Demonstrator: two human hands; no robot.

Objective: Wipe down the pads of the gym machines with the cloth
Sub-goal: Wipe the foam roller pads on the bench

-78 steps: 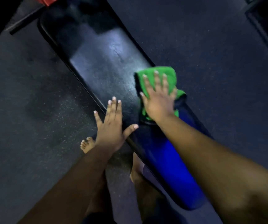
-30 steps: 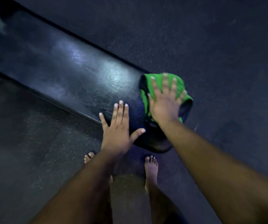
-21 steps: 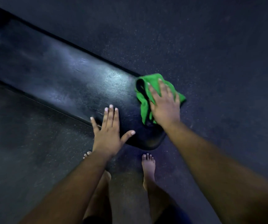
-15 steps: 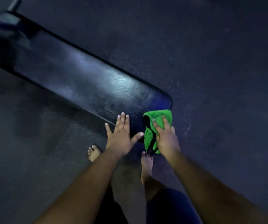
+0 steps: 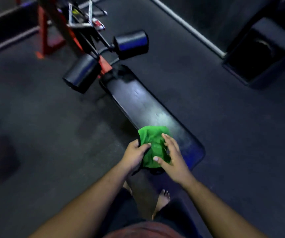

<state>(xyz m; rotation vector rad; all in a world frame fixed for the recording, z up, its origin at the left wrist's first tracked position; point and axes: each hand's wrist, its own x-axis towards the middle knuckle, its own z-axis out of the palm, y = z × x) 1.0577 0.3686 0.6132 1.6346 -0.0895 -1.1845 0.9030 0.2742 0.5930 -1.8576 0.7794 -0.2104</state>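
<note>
Holding: left hand (image 5: 134,156) grips green cloth (image 5: 152,146) at its left edge
Right hand (image 5: 171,158): fingers loose, touching cloth's right side
Beneath grip: bench pad (image 5: 145,103)

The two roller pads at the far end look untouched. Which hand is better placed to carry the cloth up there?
Probably the left hand: it grips the cloth, and sits on the nearer roller pad's side. The right hand has straight fingers.

Green cloth (image 5: 152,143), seemingly black pad (image 5: 148,107)
</note>
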